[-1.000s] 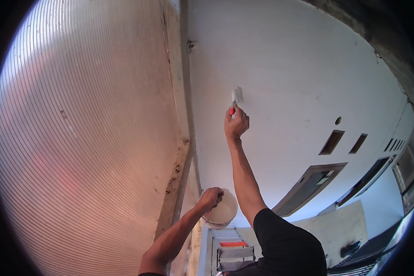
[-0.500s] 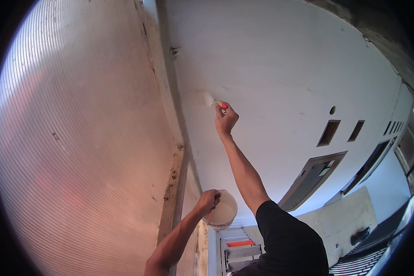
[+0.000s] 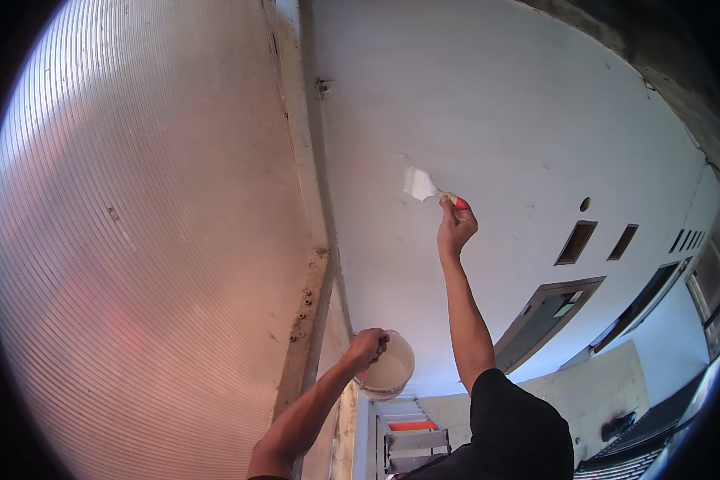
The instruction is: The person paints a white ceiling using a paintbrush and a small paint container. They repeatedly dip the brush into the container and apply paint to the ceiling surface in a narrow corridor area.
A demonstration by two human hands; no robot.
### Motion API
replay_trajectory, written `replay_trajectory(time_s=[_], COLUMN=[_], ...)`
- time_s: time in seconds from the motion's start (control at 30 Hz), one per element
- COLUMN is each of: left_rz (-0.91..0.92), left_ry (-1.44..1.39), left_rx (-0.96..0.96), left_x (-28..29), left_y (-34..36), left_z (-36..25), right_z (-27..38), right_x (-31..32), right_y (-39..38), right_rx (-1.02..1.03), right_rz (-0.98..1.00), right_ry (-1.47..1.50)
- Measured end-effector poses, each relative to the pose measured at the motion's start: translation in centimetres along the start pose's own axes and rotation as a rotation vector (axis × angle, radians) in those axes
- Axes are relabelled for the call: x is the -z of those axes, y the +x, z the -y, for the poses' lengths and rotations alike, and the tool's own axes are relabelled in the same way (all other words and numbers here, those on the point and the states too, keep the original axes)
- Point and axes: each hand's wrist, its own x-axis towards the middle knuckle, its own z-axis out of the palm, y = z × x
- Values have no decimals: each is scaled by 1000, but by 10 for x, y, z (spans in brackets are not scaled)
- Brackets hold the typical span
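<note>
My right hand (image 3: 458, 226) is closed around the handle of a paintbrush (image 3: 421, 185), its arm stretched up toward the pale wall (image 3: 472, 96). The brush has a white-coated head pointing left and a red-tipped handle. Whether the bristles touch the wall or hover just off it, I cannot tell. Lower down, my left hand (image 3: 368, 349) grips the rim or handle of a small bucket (image 3: 390, 370) at its left side. Whitish liquid paint shows inside the bucket, which hangs slightly tilted.
A ribbed translucent panel (image 3: 152, 240) fills the left side, bordered by a rough beam (image 3: 308, 304). Below the bucket stands a ladder (image 3: 416, 440) with a red part. A door (image 3: 548, 320) and small wall openings (image 3: 576, 242) lie to the right.
My right hand has moved right and slightly down with the paintbrush, whose white head now shows fully. The left hand and bucket have hardly shifted, while the view has turned slightly.
</note>
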Motion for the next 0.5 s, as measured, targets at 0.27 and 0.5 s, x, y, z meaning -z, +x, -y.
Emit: replay_trajectory(time_s=[0.27, 0.5], left_rz=[-18, -1], left_ry=[3, 8], left_rx=[6, 7], left_x=[1, 1], left_y=[3, -6], left_z=[-2, -6], right_z=[-13, -23], right_x=[-119, -153], right_y=[-24, -28], right_rx=[-66, -87], right_rz=[197, 213], right_ry=[146, 71])
